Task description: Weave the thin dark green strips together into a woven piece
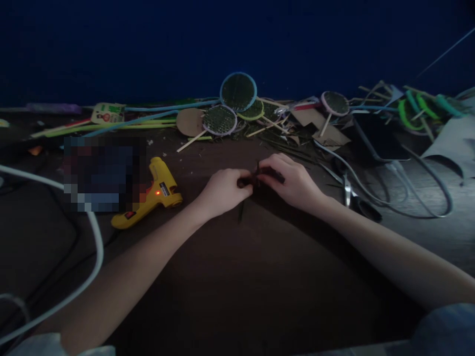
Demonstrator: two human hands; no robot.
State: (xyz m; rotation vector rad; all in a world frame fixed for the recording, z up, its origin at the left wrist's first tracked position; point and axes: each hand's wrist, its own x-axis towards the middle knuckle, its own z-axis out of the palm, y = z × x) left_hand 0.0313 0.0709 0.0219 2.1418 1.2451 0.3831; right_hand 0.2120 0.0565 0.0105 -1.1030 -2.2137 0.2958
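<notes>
My left hand (226, 193) and my right hand (287, 179) meet above the middle of the dark tabletop. Both pinch a thin dark green strip (241, 211) between thumb and fingers. One end of it hangs below my left fingertips, and a short dark piece sticks up by my right fingertips. The fingers and dim light hide most of the strip. To the left of my left hand lies a yellow glue gun (148, 198) with a small red light on. Scissors (348, 190) with dark handles rest beyond my right forearm.
Round woven discs (238, 92) with coloured rims and sticks lie along the back by the blue wall (237, 39). A smartphone (380, 136) with a cable is at right, near green loops (426, 109). A white cable (97, 237) curves across the left.
</notes>
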